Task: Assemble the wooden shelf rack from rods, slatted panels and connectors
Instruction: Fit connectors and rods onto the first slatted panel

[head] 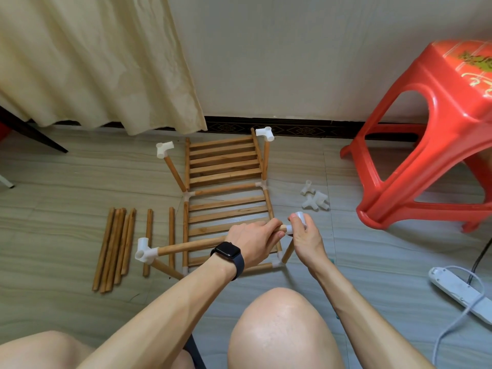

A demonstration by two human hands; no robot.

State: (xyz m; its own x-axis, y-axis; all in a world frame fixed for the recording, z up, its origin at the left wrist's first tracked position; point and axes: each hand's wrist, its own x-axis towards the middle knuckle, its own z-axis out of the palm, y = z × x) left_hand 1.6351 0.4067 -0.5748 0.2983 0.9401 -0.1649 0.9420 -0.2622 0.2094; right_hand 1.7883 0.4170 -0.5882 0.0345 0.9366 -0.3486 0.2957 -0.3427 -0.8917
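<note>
Head view: half-built rack [226,198], pale wooden rods, white connectors.

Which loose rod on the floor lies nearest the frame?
The rightmost rod, lying right beside the frame along its left side. The other lone rod and the bundle lie farther left.

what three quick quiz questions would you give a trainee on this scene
1. True or false: the left hand grips a rod.
2. The right hand holds: A a connector, B a panel, C a cable.
3. On which side of the rack do the loose rods lie?
Key: 1 true; 2 A; 3 the person's left.
</note>
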